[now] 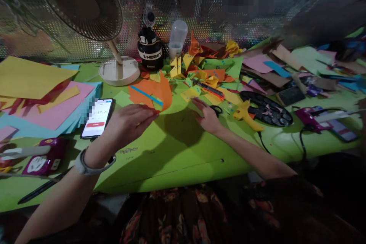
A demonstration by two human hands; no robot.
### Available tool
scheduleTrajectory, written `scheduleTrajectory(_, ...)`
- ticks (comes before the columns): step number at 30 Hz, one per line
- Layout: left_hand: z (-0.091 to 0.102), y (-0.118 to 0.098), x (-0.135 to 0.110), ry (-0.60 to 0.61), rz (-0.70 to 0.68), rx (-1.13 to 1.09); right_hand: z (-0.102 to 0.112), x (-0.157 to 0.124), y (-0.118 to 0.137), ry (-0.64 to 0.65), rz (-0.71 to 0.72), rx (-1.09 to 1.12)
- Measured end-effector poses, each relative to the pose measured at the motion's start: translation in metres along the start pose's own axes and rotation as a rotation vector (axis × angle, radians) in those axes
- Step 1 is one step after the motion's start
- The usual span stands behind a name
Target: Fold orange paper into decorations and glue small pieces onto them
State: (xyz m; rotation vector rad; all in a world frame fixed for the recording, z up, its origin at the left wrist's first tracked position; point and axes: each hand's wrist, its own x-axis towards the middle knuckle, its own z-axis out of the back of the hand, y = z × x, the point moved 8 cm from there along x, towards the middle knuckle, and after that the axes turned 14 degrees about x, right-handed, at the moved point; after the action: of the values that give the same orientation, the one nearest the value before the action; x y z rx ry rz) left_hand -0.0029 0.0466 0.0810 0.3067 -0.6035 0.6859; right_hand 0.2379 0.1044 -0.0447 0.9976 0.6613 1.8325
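My left hand (130, 122) lies flat on the green table (177, 148), fingers stretched out, fingertips touching the edge of an orange paper piece (153, 93) with a blue strip on it. My right hand (206, 116) rests palm down with fingers extended, just left of black-handled scissors (216, 110) and below a yellow dotted paper scrap (192, 92). Neither hand holds anything. A grey watch sits on my left wrist.
A phone (97, 118) lies left of my left hand beside stacked coloured sheets (42, 99). A desk fan (85, 7), a black mug (150, 49) and a plastic jar (177, 38) stand behind. Paper scraps, a paint palette (265, 108) and glue guns (311, 116) fill the right.
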Motion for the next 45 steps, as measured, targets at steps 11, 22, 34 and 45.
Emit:
scheduleTrajectory(11, -0.061, -0.032, -0.049, 0.479, -0.072, -0.255, -0.024, -0.018, 0.056, 0.316, 0.391, -0.045)
scheduleTrajectory(22, -0.087, -0.055, -0.041, 0.555, 0.139, -0.011, -0.035, -0.021, 0.039, 0.463, 0.255, 0.149)
scheduleTrajectory(34, -0.108, -0.024, -0.045, 0.505, 0.453, -0.402, -0.025, -0.003, 0.010, 0.325, -0.222, 0.182)
scheduleTrajectory(45, -0.095, -0.023, -0.050, 0.355, 0.423, -0.176, -0.048, 0.004, 0.017, 0.330, -0.094, -0.213)
